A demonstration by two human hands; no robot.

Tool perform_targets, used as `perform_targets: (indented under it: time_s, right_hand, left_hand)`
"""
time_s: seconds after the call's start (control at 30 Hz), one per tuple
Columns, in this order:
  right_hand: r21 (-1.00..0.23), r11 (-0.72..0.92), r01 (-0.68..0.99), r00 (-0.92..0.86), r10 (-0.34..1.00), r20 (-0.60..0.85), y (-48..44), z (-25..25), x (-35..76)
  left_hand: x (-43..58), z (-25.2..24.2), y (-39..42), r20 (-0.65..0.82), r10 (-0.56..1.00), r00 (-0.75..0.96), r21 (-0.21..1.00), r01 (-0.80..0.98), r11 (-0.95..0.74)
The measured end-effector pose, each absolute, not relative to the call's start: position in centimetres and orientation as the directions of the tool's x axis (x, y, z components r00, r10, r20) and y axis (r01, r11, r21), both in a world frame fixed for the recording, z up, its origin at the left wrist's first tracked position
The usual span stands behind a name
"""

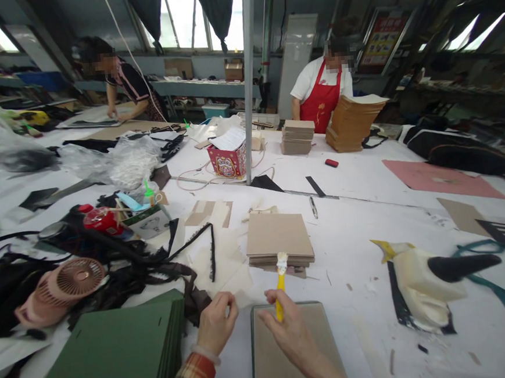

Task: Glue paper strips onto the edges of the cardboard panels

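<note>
My right hand [292, 331] holds a brush [281, 285] by its yellow handle, bristles pointing away from me. Beneath that hand lies a beige board [270, 362] with a dark green edge. To its left, my left hand [218, 323] is closed with the fingertips pinched together; whatever may be between them is too small to make out. A stack of beige cardboard pieces [277, 233] sits just beyond the brush tip. Left of my left hand is a pile of dark green panels [108, 352].
On the right stands a whitish, glue-crusted container [417, 286] with a black handle [464, 267]. At left are a pink fan [74, 281] and black fabric strips. A metal pole [249, 84] rises mid-table. Two people work across it, one in a red apron [320, 99].
</note>
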State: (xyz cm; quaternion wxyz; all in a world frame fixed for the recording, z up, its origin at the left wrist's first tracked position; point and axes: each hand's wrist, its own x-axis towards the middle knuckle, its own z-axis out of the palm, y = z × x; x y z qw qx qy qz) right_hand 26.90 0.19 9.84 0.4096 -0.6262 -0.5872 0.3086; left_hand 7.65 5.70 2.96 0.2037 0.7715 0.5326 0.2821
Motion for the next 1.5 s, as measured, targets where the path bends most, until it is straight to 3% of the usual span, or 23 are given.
perform_targets:
  time_s: [0.13, 0.23, 0.37, 0.47, 0.6, 0.73, 0.93, 1.2, 1.5]
  right_hand:
    - [-0.870, 0.028, 0.493, 0.081, 0.994, 0.078, 1.0, 9.7, 24.8]
    - [-0.879, 0.069, 0.473, 0.053, 0.993, 0.107, -0.3, 9.4, 24.8]
    - [-0.862, 0.100, 0.497, 0.095, 0.981, 0.169, -3.8, 8.9, 26.7]
    - [-0.863, 0.023, 0.504, 0.231, 0.960, 0.161, -6.4, 8.1, 29.3]
    - [-0.860, -0.181, 0.477, 0.438, 0.897, 0.054, -8.7, 5.5, 33.0]
    - [-0.839, -0.281, 0.466, 0.557, 0.830, 0.032, -9.1, 2.3, 35.4]
    - [-0.771, -0.335, 0.542, 0.558, 0.829, 0.032, -7.0, 0.5, 36.9]
    - [-0.699, -0.372, 0.610, 0.560, 0.827, 0.048, -5.4, -0.1, 37.7]
    - [-0.612, -0.399, 0.683, 0.545, 0.836, 0.063, -5.0, -0.7, 38.1]
  left_hand:
    - [8.5, 4.8, 4.2, 0.232, 0.914, 0.332, 0.628, 0.667, -0.402]
    - [9.1, 7.2, 3.6, 0.186, 0.906, 0.380, 0.749, 0.542, -0.381]
    - [9.8, 9.8, 3.5, -0.069, 0.777, 0.626, 0.907, 0.363, -0.212]
    - [10.4, 9.0, 3.1, -0.271, 0.623, 0.733, 0.926, 0.377, -0.041]
    - [10.7, 4.5, 2.0, -0.423, 0.652, 0.629, 0.887, 0.436, 0.155]
    - [11.0, 0.7, 1.5, -0.508, 0.708, 0.491, 0.843, 0.452, 0.291]
    - [12.9, 0.5, 2.6, -0.436, 0.792, 0.428, 0.880, 0.387, 0.275]
    - [14.1, -0.3, 3.7, -0.232, 0.920, 0.316, 0.747, 0.664, -0.039]
    - [14.0, -2.0, 3.8, -0.286, 0.942, 0.174, 0.705, 0.704, 0.084]
